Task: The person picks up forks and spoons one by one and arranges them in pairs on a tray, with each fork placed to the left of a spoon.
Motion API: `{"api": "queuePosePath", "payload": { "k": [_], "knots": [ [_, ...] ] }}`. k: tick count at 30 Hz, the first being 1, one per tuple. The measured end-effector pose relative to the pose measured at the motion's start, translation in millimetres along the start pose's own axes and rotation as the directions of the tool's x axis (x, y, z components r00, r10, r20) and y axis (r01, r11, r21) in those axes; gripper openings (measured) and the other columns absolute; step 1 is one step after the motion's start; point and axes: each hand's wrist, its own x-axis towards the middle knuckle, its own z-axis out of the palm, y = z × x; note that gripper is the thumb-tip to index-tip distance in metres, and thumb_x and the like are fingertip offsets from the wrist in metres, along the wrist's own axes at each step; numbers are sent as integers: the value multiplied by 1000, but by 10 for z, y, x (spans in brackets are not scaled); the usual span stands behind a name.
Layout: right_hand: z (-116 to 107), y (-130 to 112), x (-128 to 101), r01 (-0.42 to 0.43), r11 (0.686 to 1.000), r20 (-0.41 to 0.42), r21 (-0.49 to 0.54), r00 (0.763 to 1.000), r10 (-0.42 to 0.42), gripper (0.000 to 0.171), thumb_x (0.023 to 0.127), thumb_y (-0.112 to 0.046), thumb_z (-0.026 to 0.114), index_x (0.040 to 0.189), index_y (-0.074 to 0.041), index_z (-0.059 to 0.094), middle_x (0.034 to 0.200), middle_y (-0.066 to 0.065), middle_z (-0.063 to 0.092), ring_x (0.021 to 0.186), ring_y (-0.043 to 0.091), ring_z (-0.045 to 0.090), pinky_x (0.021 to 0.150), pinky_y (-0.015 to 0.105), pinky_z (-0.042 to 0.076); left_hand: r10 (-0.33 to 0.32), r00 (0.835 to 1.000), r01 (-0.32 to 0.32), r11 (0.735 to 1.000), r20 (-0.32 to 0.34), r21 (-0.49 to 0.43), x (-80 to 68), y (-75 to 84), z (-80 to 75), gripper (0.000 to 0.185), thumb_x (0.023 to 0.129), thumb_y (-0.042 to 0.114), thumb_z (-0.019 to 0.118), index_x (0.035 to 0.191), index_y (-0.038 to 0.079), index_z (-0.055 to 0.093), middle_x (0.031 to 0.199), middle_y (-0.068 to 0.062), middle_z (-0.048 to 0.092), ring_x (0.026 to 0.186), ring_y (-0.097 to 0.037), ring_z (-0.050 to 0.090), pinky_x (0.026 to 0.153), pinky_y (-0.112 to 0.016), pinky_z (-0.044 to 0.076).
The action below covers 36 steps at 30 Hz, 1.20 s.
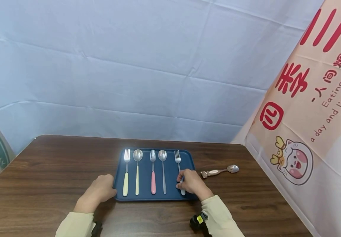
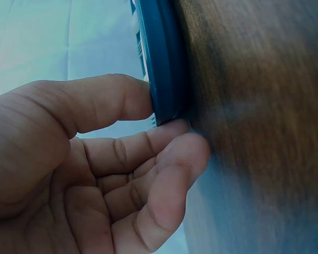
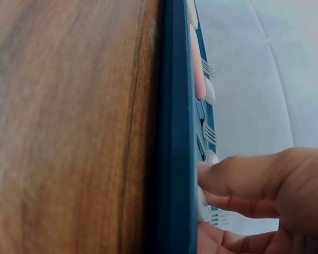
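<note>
From the head view, the right hand [image 1: 192,183] is lying over the handle of the silver fork [image 1: 178,164] at the right end of the blue tray [image 1: 120,194], its long axis running away from the person, fingers curling onto the handle — while the left hand [image 1: 100,191] is pinching the tray's near-left corner. The left wrist view is showing thumb above and fingers [image 2: 172,129] below that rim. The right wrist view is showing fingertips [image 3: 222,177] pressing down inside the tray, tines [image 3: 218,218] poking out just past them.
</note>
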Motion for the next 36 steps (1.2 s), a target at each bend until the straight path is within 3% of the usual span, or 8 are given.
{"api": "queuePosePath", "payload": {
  "k": [8, 11, 16, 19, 36],
  "knots": [
    [-53, -34, -34, -6, 999, 30, -46, 1000, 8, 9, 79, -14, 72, 80, -11, 63, 68, -2, 55, 57, 12, 49, 53, 29, 41, -2, 1000, 2, 1000, 1, 4, -1, -5, 2, 14, 73, 3, 60, 65, 4, 49, 58, -6, 44, 50, -18, 43, 48, -30, 35],
    [-96, -60, -58, -1, 998, 57, -65, 998, 5, 13, 79, -16, 72, 88, -8, 66, 77, 2, 59, 60, 12, 51, 55, 30, 43, 3, 1000, -2, 1000, -2, 9, -10, 4, -7, 15, 73, 3, 60, 64, 4, 49, 57, -6, 45, 50, -18, 43, 48, -30, 35],
    [-189, -123, -110, 42, 990, 120, -136, 992, -26, 28, 78, -17, 73, 103, -5, 66, 101, 12, 61, 87, 24, 57, 70, 38, 47, -2, 1000, 2, 1000, 0, 13, -23, 18, -12, 15, 74, 3, 60, 64, 4, 49, 57, -6, 45, 49, -17, 44, 47, -30, 35],
    [-230, -159, -148, 67, 983, 146, -170, 988, -42, 32, 77, -17, 74, 106, -5, 66, 104, 13, 60, 100, 30, 53, 77, 43, 46, -7, 1000, 7, 1000, 3, 18, -30, 29, -16, 15, 74, 4, 61, 64, 4, 49, 57, -6, 45, 50, -17, 44, 47, -30, 35],
    [-232, -130, -153, 69, 974, 109, -214, 993, -46, 30, 76, -13, 73, 105, -3, 68, 102, 12, 61, 98, 29, 53, 80, 47, 44, -10, 1000, 10, 1000, 4, 14, -24, 30, -13, 14, 75, 3, 61, 65, 4, 50, 57, -6, 45, 50, -17, 44, 48, -30, 35]
  ]
}}
